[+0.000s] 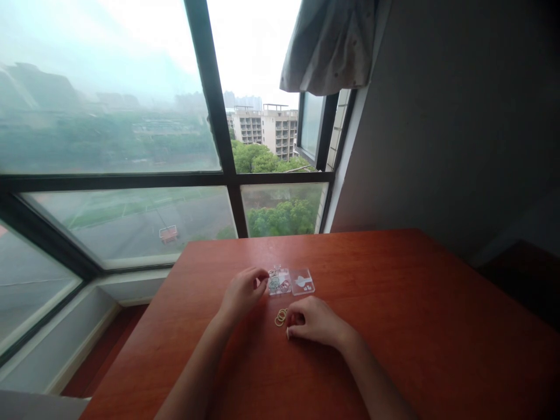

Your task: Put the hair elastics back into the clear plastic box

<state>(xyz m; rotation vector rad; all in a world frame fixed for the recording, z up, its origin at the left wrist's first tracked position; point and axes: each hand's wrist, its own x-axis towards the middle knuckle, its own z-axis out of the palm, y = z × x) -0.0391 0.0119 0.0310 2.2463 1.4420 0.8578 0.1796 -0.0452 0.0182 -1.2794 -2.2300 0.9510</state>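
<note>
A small clear plastic box lies open on the reddish wooden table, its clear lid flat beside it on the right. Small rings and bits sit inside the box. My left hand rests with curled fingers at the box's left edge, fingertips touching it. My right hand lies nearer me, fingers curled and pressed to the table. A small cluster of yellowish rings lies just left of its fingertips.
A big window with dark frames stands beyond the table's far edge, with a low sill below it. A grey wall rises at the right, and a curtain is bunched up above.
</note>
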